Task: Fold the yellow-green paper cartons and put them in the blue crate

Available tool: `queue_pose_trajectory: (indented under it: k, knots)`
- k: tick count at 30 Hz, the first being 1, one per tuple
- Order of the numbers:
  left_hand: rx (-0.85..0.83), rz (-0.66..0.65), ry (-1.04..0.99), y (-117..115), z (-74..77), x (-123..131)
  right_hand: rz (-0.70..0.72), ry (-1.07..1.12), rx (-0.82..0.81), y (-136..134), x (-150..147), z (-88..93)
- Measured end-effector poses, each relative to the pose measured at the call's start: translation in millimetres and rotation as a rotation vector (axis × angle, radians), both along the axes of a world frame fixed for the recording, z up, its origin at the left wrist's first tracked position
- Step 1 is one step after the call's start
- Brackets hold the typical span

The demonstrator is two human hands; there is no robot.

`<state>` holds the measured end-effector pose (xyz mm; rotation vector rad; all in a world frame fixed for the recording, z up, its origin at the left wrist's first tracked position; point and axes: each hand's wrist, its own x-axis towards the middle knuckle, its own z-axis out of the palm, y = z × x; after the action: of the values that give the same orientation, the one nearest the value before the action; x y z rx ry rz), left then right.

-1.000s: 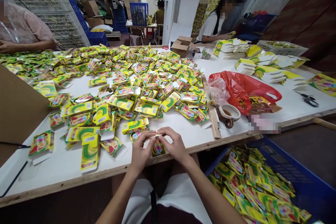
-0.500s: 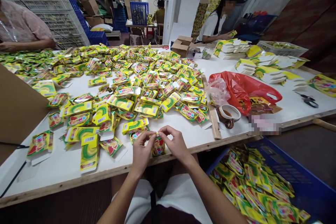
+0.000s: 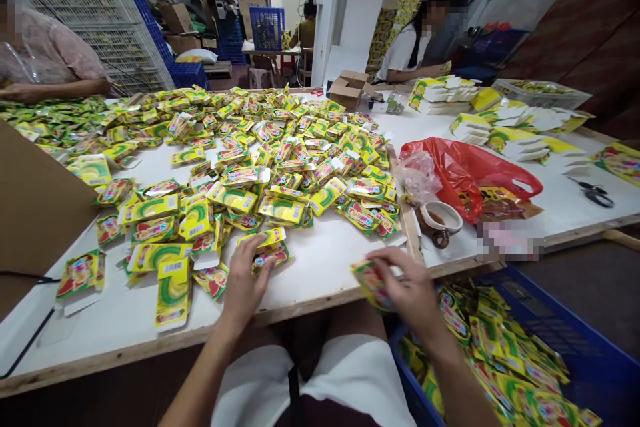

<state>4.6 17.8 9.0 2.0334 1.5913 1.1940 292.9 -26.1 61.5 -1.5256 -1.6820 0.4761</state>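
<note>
My right hand (image 3: 407, 287) grips a small yellow-and-green candy box (image 3: 369, 282) between thumb and fingers. It holds the box over the table's front edge, on the side toward the blue crate. My left hand (image 3: 245, 280) has its thumb and fingers apart at the near edge of the pile. Its fingertips reach over two small boxes, a yellow one (image 3: 276, 236) and a printed one (image 3: 274, 257) below it; whether they touch is hard to tell. A large heap of similar boxes (image 3: 285, 167) spreads across the white table (image 3: 320, 267), some with end flaps open.
A blue crate (image 3: 595, 347) full of boxes stands below the table at right. A wooden strip (image 3: 411, 230), a brown cup (image 3: 440, 221), a red plastic bag (image 3: 465, 170) and scissors (image 3: 595, 195) lie to the right. A cardboard box (image 3: 40, 213) stands at left. Co-workers sit around the table.
My hands have parted. The right has moved right with the box they were both at, and the left has moved left and opened over the boxes by the pile.
</note>
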Motion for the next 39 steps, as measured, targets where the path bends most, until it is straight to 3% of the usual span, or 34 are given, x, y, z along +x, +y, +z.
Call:
queue_pose_trajectory:
  k: [3,5,7,10,13,16,19,24,27,30,35,39]
  knots:
    - [-0.056,-0.022,0.306,26,-2.2,-27,-0.111,-0.352,-0.132,-22,63,20.2]
    - [-0.058,-0.061,0.361,38,-0.5,-36,-0.106,-0.367,-0.199,-32,75,23.2]
    - [0.007,-0.039,0.258,39,6.3,-33,-0.053,-0.223,-0.238,-34,59,18.5]
    - [0.060,0.008,-0.137,21,19.1,-10,0.004,0.095,-0.166,-24,2,1.1]
    - [-0.092,-0.116,-0.473,-9,19.0,23,0.075,0.385,-0.071,-8,-52,-21.9]
    - [-0.256,-0.220,-0.549,-31,5.3,44,0.170,0.511,-0.063,5,-77,-42.3]
    - [-0.345,-0.240,-0.541,-37,-5.9,47,0.237,0.465,-0.078,15,-80,-50.6]
    - [-0.360,-0.212,-0.559,-20,-7.7,40,0.327,0.314,-0.111,35,-73,-39.9]
    - [-0.358,-0.190,-0.665,-10,-8.2,43,0.325,0.277,-0.099,45,-74,-37.4]
    - [-0.351,-0.193,-0.772,-7,-8.4,47,0.289,0.377,-0.084,49,-76,-43.8]
    - [-0.265,-0.241,-0.530,-9,0.0,48,0.344,0.371,-0.091,45,-76,-47.6]
    - [-0.252,-0.170,-0.506,-10,4.6,52,0.295,0.338,-0.079,42,-79,-38.3]
